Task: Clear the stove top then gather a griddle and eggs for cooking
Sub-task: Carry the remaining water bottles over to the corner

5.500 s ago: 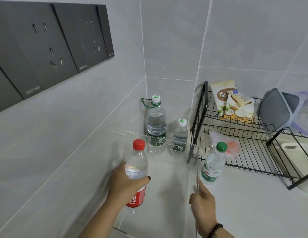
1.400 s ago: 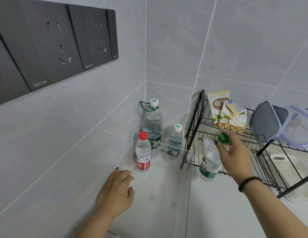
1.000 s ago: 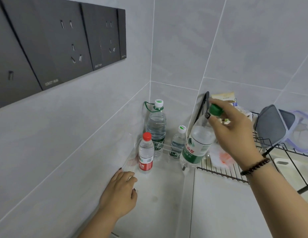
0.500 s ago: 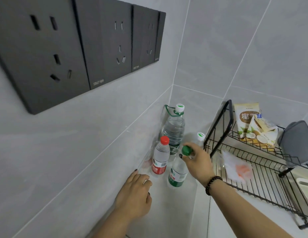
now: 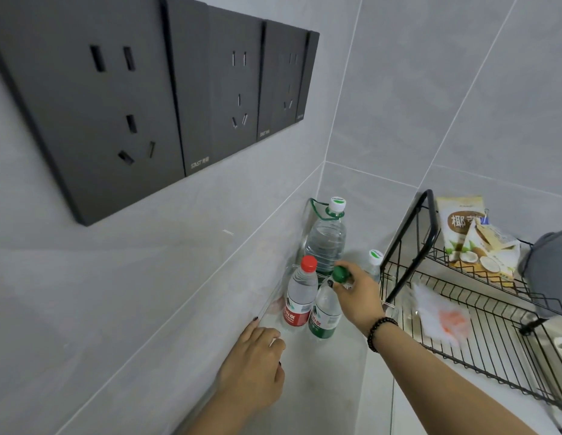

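Head view looks down into a tiled counter corner. The right hand (image 5: 356, 296) reaches in from 5 o'clock, its fingertips pinching the neck of the green-capped bottle (image 5: 325, 312) just under the cap; a dark bead bracelet (image 5: 380, 332) circles the wrist. That bottle stands upright on the clear tray (image 5: 330, 381), touching the red-capped bottle (image 5: 300, 293) at its 9 o'clock. Both hold clear water, the red-capped one filled almost to the shoulder; how full the green-capped one is cannot be told behind the hand. At 12 o'clock of the pair stands the big bottle (image 5: 326, 240), water up to near its neck, with a white cap and a green carry loop, set in the very corner. A small white-capped bottle (image 5: 373, 262) shows at 1 o'clock of the right hand, mostly hidden by it. The left hand (image 5: 254, 368) lies at 7 o'clock of the red-capped bottle, fingers loosely bent and holding nothing, fingertips by the tray's left edge against the wall. At 3 o'clock of the bottles is the black wire rack (image 5: 480, 324); its upper tier carries a coconut snack bag (image 5: 461, 227) with a second torn pouch leaning on it and a grey pouch (image 5: 548, 271) at the frame edge, and a crumpled plastic wrapper (image 5: 442, 312) with an orange patch lies on its lower grid. Dark wall sockets (image 5: 141, 102) fill the wall at 10 o'clock. No stove, griddle or eggs are in view.
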